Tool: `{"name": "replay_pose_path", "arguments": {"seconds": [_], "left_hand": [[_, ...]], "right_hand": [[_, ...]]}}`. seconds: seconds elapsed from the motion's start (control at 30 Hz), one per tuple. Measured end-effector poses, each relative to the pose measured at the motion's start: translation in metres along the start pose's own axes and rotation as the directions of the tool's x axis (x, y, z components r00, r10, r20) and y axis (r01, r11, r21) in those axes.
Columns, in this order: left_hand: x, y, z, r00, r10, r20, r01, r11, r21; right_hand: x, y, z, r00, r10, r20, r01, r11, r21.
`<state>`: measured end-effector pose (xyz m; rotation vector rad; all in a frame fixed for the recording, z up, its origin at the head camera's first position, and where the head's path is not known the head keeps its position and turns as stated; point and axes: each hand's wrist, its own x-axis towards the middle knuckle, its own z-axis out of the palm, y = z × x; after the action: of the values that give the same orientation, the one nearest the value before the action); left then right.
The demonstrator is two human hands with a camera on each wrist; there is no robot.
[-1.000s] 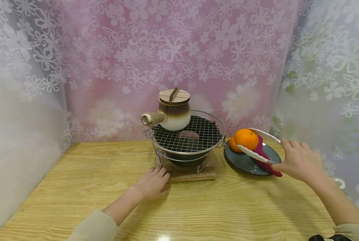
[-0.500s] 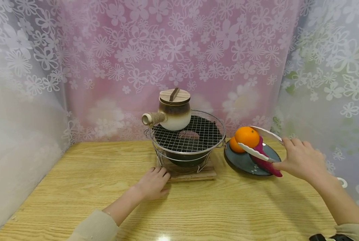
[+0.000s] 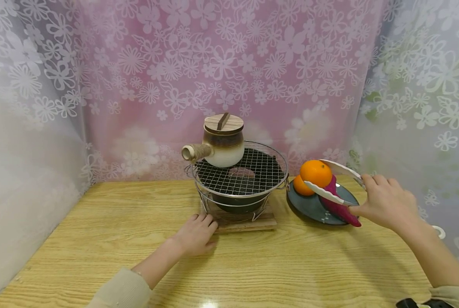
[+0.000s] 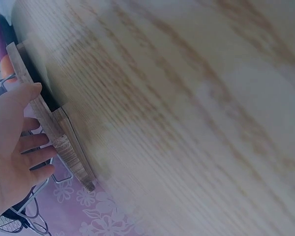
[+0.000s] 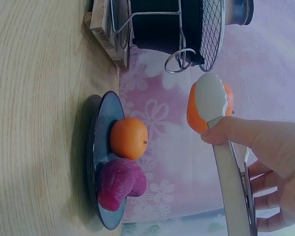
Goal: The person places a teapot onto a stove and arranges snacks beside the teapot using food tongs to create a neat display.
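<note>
My right hand (image 3: 388, 203) holds white-tipped tongs (image 5: 228, 182), which clasp an orange (image 3: 316, 173). In the right wrist view this orange hangs above the dark plate (image 5: 95, 142), apart from it. A second orange (image 5: 129, 138) lies on the plate beside purple sweet potatoes (image 5: 119, 183). My left hand (image 3: 196, 234) grips the front left corner of a wooden board (image 3: 248, 225), thumb against its edge in the left wrist view. On that board stands a black grill stove in a wire frame, topped by a round wire grate (image 3: 260, 179).
A brown and cream pot (image 3: 225, 149) with a wooden lid stands on the grate's back left, its rope-wrapped handle pointing left. A pinkish-brown oblong (image 3: 241, 172) shows at the grate's middle; on or below the mesh, I cannot tell. A floral curtain (image 3: 168, 85) closes off the back.
The orange in the tongs has risen slightly above the other one. My right hand has shifted a little to the right; my left hand stays in place.
</note>
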<state>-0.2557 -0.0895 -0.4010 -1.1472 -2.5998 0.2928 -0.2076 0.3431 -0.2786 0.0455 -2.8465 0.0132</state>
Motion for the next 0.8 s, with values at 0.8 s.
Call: {"name": "replay_pose_path", "arguments": {"seconds": [0.8], "left_hand": [[-0.0003, 0.0002, 0.0023, 1.000, 0.009, -0.012, -0.009, 1.000, 0.019]], "right_hand": [[0.0018, -0.0041, -0.0102, 1.000, -0.012, -0.015, 0.013, 1.000, 0.006]]}}
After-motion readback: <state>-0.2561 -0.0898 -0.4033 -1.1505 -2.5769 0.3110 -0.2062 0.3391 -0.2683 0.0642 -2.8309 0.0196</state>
